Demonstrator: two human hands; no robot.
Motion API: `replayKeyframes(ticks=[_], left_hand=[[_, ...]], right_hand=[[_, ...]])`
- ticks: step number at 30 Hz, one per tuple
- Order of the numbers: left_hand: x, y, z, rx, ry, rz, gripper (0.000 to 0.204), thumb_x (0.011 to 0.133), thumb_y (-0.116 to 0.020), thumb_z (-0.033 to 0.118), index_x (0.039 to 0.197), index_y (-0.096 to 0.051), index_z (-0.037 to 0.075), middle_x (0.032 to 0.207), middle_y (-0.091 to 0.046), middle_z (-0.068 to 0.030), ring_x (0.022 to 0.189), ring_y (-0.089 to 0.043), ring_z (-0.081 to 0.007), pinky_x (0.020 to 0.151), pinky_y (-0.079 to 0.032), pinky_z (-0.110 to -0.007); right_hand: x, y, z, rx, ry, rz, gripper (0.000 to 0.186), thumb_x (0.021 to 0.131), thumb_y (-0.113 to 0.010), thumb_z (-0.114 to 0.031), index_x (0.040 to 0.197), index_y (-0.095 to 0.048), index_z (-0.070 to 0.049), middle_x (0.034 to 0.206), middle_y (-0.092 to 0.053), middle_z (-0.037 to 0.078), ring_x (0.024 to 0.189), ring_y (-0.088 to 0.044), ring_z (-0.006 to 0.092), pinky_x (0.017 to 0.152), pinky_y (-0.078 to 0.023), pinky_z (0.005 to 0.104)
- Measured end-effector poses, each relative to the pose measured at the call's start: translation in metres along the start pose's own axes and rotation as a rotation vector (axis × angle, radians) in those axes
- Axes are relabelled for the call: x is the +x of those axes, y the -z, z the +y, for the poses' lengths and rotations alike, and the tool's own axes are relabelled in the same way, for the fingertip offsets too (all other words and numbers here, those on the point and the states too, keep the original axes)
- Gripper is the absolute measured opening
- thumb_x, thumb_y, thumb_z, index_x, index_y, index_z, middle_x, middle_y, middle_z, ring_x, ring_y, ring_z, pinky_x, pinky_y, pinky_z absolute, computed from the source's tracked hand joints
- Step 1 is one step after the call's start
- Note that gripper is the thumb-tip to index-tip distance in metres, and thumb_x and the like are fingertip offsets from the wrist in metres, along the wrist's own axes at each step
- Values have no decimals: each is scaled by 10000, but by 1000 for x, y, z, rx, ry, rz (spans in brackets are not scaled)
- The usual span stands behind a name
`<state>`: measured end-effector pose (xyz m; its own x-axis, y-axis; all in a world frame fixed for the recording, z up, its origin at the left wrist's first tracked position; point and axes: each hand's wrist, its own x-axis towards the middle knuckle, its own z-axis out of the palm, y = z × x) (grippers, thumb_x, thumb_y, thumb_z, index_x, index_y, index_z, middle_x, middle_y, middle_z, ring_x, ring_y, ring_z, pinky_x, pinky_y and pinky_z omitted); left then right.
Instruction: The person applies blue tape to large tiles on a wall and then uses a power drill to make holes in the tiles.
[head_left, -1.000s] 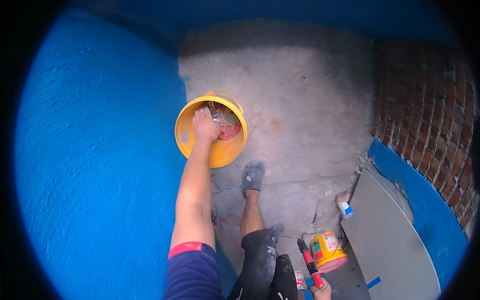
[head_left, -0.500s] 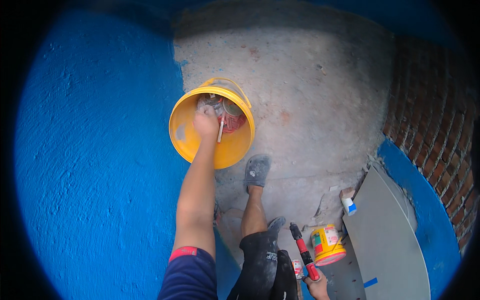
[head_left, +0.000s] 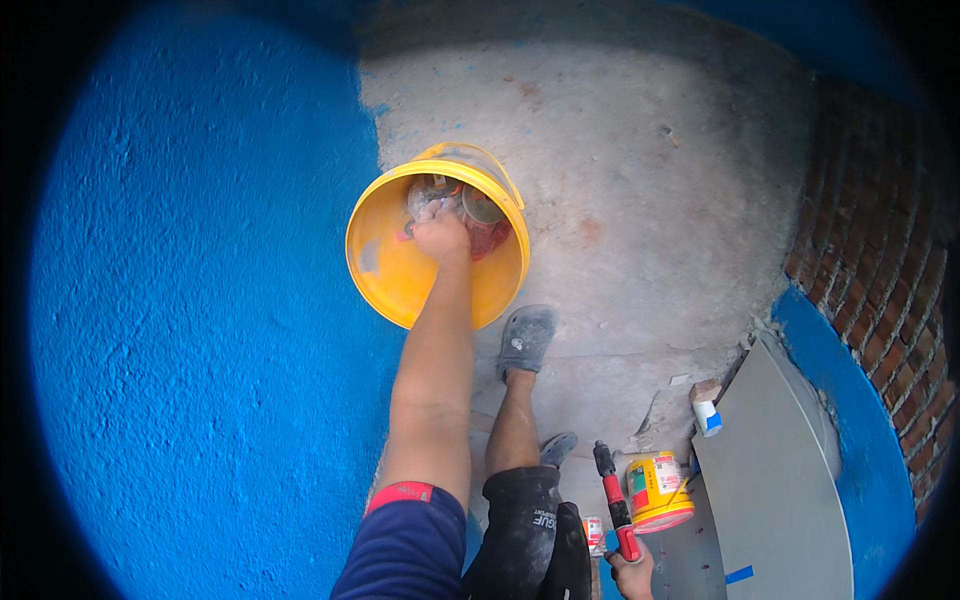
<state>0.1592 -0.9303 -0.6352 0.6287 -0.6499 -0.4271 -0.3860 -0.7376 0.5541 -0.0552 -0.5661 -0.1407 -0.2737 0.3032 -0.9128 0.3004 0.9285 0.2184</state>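
Observation:
A large yellow bucket [head_left: 385, 285] is tipped with its mouth facing me, beside the blue wall. My left hand [head_left: 441, 232] is deep inside it, fingers curled among the contents; what they grip is hidden. Around that hand lie a round greyish disc-like piece [head_left: 482, 205], clear crumpled plastic [head_left: 421, 195] and some reddish material [head_left: 489, 240]. At the lower right, my right hand [head_left: 632, 575] is closed round the red end of a long red-and-black rod-shaped tool [head_left: 620, 512], which points upward away from me.
Textured blue wall [head_left: 200, 300] fills the left. Near the tool stand a small yellow tub [head_left: 657, 485] and a white-and-red can [head_left: 594, 535]. A grey board [head_left: 770, 450] leans at the right, with a white-and-blue roll [head_left: 707, 418] by it. Exposed brick [head_left: 870, 260] lies beyond.
My left hand has shifted right and turned inside the bucket. The pale stick seen beside it earlier no longer shows. The whole view has drifted slightly; my right hand still grips the tool.

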Motion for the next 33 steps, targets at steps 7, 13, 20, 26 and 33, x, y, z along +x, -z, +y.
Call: replayKeyframes(ticks=[7, 13, 20, 26, 33], left_hand=[[8, 25, 4, 83, -107, -26, 223, 787, -726, 169, 911, -723, -16, 899, -707, -171, 811, -671, -284, 757, -516, -386], [-23, 75, 20, -427, 18, -122, 121, 894, -635, 94, 969, -612, 1, 888, -671, -127, 770, -654, -193, 655, -530, -294], [-112, 171, 101, -815, 196, -332, 94, 961, -537, 95, 1027, -497, 42, 1020, -649, -172, 801, -672, -228, 673, -559, -301], [-209, 257, 176, -1006, 263, -793, 148, 965, -541, 151, 1083, -516, 65, 1034, -655, -185, 844, -679, -251, 738, -557, -332], [-340, 328, 248, -1071, 348, -1182, 291, 902, -618, 103, 1179, -546, 47, 1029, -642, -120, 870, -654, -214, 753, -541, -296]], right_hand=[[-4, -2, -5, 10, 18, -29, 204, 811, -619, -84, 1015, -627, -89, 841, -589, -30, 705, -526, 61, 632, -435, 204], [-1, -5, 6, 63, -28, 31, 185, 714, -706, -23, 833, -565, -36, 646, -534, 15, 522, -532, 125, 518, -430, 287], [-17, -1, 28, 78, 188, 44, 200, 714, -699, 4, 849, -558, -40, 659, -519, -7, 519, -497, 102, 509, -417, 269], [-59, 18, 33, 137, 323, -6, 191, 712, -709, -6, 812, -555, -58, 662, -522, -24, 574, -528, 88, 532, -427, 267], [-137, 65, 77, 573, 489, -99, 185, 697, -703, -39, 823, -570, -12, 636, -553, 22, 552, -563, 116, 477, -445, 267]])
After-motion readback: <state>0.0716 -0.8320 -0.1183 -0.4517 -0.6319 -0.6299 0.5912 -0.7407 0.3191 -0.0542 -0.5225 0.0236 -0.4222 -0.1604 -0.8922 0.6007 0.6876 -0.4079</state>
